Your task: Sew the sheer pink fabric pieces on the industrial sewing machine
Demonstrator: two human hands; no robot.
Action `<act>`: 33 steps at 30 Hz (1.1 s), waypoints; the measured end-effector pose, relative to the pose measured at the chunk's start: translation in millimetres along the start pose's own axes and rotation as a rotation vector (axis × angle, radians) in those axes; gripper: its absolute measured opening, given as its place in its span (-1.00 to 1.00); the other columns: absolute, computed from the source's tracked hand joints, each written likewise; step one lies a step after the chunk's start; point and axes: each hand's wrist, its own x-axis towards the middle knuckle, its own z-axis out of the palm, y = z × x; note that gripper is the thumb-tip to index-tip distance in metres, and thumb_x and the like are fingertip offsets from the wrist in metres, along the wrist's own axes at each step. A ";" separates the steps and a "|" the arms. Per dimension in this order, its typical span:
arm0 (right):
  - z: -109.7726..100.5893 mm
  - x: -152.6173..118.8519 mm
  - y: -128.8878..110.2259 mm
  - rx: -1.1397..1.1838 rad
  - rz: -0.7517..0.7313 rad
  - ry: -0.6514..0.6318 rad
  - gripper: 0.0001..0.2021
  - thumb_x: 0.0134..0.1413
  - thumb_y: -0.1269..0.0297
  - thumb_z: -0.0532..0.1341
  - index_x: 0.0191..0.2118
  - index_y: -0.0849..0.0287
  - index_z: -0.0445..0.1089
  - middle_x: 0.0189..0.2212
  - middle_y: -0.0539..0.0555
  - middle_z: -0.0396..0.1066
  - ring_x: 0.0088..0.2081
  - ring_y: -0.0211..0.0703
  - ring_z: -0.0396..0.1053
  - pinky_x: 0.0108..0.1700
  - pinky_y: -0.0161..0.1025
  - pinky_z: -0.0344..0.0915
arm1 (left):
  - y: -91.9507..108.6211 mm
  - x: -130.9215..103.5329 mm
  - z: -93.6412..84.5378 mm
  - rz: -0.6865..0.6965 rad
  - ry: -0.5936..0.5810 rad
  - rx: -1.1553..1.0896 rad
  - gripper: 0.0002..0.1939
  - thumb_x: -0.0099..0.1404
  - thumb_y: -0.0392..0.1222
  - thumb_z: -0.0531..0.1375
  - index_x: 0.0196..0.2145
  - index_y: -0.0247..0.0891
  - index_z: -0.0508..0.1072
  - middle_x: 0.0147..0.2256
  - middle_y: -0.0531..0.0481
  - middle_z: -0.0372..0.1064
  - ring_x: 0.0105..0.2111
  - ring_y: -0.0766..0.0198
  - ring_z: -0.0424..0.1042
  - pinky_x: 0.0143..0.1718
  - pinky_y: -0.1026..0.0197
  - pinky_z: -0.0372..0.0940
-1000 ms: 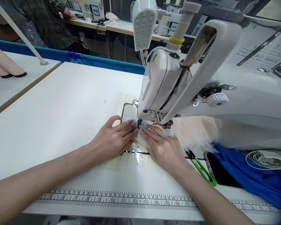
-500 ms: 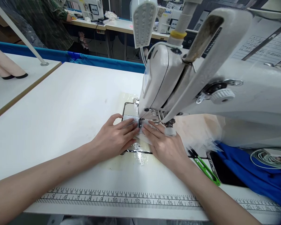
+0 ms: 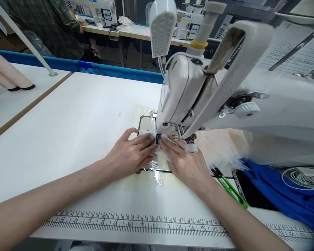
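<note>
The white sewing machine (image 3: 172, 94) stands over a piece of thin, sheer white fabric (image 3: 163, 155) at its presser foot (image 3: 158, 138). My left hand (image 3: 132, 151) lies to the left of the foot, fingers stretched out and fingertips pressing down close beside it. On the other side, my right hand (image 3: 187, 160) rests flat on the fabric, its fingers pointing toward the foot. The fingertips partly cover the fabric, and the needle is too small to make out. More sheer, pale fabric (image 3: 219, 144) spreads under the machine arm to the right.
Green-handled thread snips (image 3: 231, 190) and a dark phone (image 3: 253, 191) lie right of my right forearm, beside blue cloth (image 3: 285, 195) and a coiled cable (image 3: 300, 177). A printed ruler (image 3: 136, 223) runs along the table's front edge. A person's sleeve (image 3: 60, 17) shows far back.
The whole view has shifted slightly. My hands keep nearly the same place on either side of the presser foot. A small metal loop now shows in the machine head's slot.
</note>
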 end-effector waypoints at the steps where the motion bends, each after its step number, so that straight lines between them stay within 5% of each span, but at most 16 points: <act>1: -0.1 0.0 0.2 -0.001 0.001 0.004 -0.59 0.04 0.60 0.13 0.01 0.23 0.48 0.01 0.08 0.50 -0.03 -0.02 0.45 0.19 0.04 0.25 | 0.4 -0.2 0.0 0.000 -0.001 0.000 -0.71 0.46 -0.15 0.05 0.03 -0.24 0.44 0.00 -0.07 0.50 0.07 0.18 0.41 0.12 -0.02 0.07; 8: -4.8 1.9 0.9 0.058 0.047 -0.034 -0.48 0.04 0.39 0.13 0.16 0.40 0.33 0.04 0.20 0.46 -0.02 0.08 0.42 0.22 0.11 0.18 | 1.4 -2.1 0.6 0.026 0.027 0.032 -0.72 0.44 -0.14 0.07 0.00 -0.23 0.47 -0.04 -0.07 0.51 0.09 0.17 0.39 0.12 0.00 0.10; 11: -15.1 2.1 -1.1 0.106 0.067 -0.068 -0.47 0.11 0.27 0.12 0.17 0.47 0.31 -0.10 0.26 0.54 -0.07 0.09 0.45 0.24 0.13 0.14 | -8.5 -1.9 -6.1 0.027 0.015 0.099 -0.72 0.43 -0.09 0.08 -0.07 -0.23 0.51 -0.08 -0.06 0.53 0.05 0.10 0.41 0.09 -0.04 0.12; 14: -25.7 1.4 -2.8 0.254 0.056 0.019 -0.56 0.23 0.10 0.11 0.05 0.31 0.43 -0.32 0.11 0.60 -0.24 -0.02 0.50 0.25 0.09 0.10 | -15.9 -2.0 -17.6 -0.061 0.080 0.268 -0.79 0.41 -0.14 0.13 -0.19 -0.25 0.53 -0.19 -0.05 0.57 -0.12 0.06 0.49 -0.03 -0.05 0.16; 17: -27.5 1.2 -1.2 0.209 0.073 0.088 -0.71 0.27 0.28 0.07 -0.10 0.26 0.51 -0.44 0.06 0.58 -0.31 -0.10 0.49 0.21 0.01 0.14 | -9.3 -1.9 -24.9 -0.063 0.159 0.264 -0.82 0.38 -0.22 0.16 -0.12 -0.26 0.50 -0.18 -0.02 0.57 -0.25 0.14 0.48 -0.19 0.02 0.19; 21: -22.9 0.2 1.8 0.035 0.023 0.008 -0.56 0.06 0.65 0.00 -0.01 0.34 0.47 -0.29 0.15 0.59 -0.12 -0.02 0.47 0.22 0.02 0.10 | 1.8 -0.8 -22.7 0.090 0.026 0.010 -0.66 0.46 -0.03 0.03 0.00 -0.25 0.45 -0.02 0.00 0.51 -0.11 0.17 0.44 -0.16 0.05 0.21; 24: -24.1 -1.8 -1.7 0.136 0.011 0.006 -0.53 -0.02 0.69 0.00 -0.06 0.30 0.49 -0.45 0.03 0.57 -0.19 -0.08 0.48 0.26 -0.01 0.06 | -5.7 0.1 -23.9 0.001 0.026 0.175 -0.69 0.46 -0.02 0.04 -0.22 -0.21 0.51 -0.15 0.00 0.57 -0.10 0.10 0.46 -0.13 -0.02 0.19; 27: -24.8 -3.2 -8.2 0.181 0.004 0.044 -0.58 0.02 0.69 0.01 -0.15 0.23 0.52 -0.35 -0.02 0.58 -0.26 -0.14 0.48 0.26 -0.04 0.08 | -13.2 1.4 -30.2 -0.101 0.112 0.286 -0.85 0.41 -0.19 0.13 -0.23 -0.20 0.51 -0.17 -0.01 0.57 -0.10 0.06 0.48 -0.13 -0.04 0.22; 33: -14.8 -4.8 -14.9 0.089 -0.012 0.020 -0.64 0.12 0.65 0.01 -0.15 0.26 0.50 -0.02 0.08 0.51 -0.14 -0.11 0.47 0.24 -0.03 0.15 | 1.1 2.2 -18.8 0.015 0.016 -0.156 -0.75 0.44 -0.25 0.06 -0.04 -0.35 0.46 -0.08 -0.08 0.52 -0.05 0.20 0.47 -0.02 0.14 0.35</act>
